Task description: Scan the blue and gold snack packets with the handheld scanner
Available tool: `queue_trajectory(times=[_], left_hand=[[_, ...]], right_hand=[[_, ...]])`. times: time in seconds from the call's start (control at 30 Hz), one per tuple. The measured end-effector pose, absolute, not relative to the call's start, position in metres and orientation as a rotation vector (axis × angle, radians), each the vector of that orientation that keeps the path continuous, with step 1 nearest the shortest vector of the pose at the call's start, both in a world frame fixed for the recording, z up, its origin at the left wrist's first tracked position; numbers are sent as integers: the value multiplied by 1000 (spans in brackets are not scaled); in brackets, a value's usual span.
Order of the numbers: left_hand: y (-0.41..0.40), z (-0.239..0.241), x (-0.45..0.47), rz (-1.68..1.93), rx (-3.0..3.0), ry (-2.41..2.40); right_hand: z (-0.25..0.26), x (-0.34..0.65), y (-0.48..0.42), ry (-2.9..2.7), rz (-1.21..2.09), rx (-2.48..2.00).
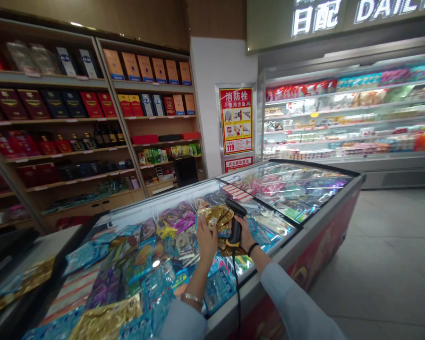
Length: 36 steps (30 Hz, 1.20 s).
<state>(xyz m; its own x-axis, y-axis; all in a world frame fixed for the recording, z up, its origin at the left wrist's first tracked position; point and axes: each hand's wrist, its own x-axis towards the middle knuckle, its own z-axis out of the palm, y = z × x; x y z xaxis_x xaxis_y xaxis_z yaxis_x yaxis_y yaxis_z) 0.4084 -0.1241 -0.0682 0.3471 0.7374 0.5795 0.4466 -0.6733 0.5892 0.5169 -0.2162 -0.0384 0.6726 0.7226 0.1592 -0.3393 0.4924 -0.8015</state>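
My left hand (207,240) is closed on several gold foil packets (215,216), fanned out above the glass-topped chest freezer (310,231). Wrapped in my right hand (247,234) is a black barcode scanner (235,230) with yellow trim. Its head points left over the packets, and its cable (237,288) hangs down toward the bottom of the view. More gold packets (106,318) and blue packets (217,288) lie on the freezer top nearer to me. Under the glass, colourful packaged goods are visible.
Shelves of boxed bottles (65,104) line the left wall. A red fire-hydrant notice (236,120) hangs on the white pillar. At the right stands a lit open refrigerated display (340,123), with tiled floor (386,255) before it. A dark-edged counter (38,264) is at the left.
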Motion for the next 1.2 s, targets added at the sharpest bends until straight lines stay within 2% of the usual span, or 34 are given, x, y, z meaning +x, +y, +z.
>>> queue_trajectory(times=[0.37,0.8,1.03,1.2], left_hand=[[-125,-74,409,1226,2319,1031],[-135,-57,403,1100,2299,1113],[-143,-19,380,831,2445,1235],[-119,26,310,582,2515,1292]], right_hand=[[-41,518,-217,-506,712,-839],[-34,520,-223,-542,760,-909],[-26,525,-237,-632,763,-888],[-9,524,-242,-748,799,-768]])
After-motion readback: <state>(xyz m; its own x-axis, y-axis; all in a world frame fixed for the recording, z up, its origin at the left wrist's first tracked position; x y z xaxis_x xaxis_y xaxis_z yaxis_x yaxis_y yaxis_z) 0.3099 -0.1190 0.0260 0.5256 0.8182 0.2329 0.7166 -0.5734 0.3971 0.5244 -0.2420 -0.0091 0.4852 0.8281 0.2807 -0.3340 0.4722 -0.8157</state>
